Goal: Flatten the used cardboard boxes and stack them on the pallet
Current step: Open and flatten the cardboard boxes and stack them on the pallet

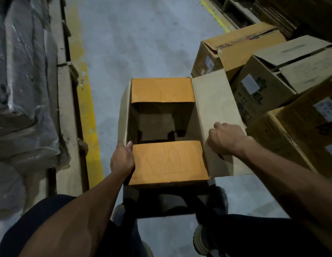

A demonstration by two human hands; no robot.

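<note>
open box (162,125) between both hands, left fingers (128,145) and right fingers (218,126) curled on its flaps

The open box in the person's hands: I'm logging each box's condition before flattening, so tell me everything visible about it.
The open box is plain brown corrugated cardboard, creased and worn, held upright above the grey floor with its top open. Two orange-lit short flaps lie folded inward, near and far; the long right flap stands outward. The inside looks dark and empty. The left hand grips its left edge beside the near flap; the right hand curls over the right flap. Printed boxes sit close on its right.
</note>
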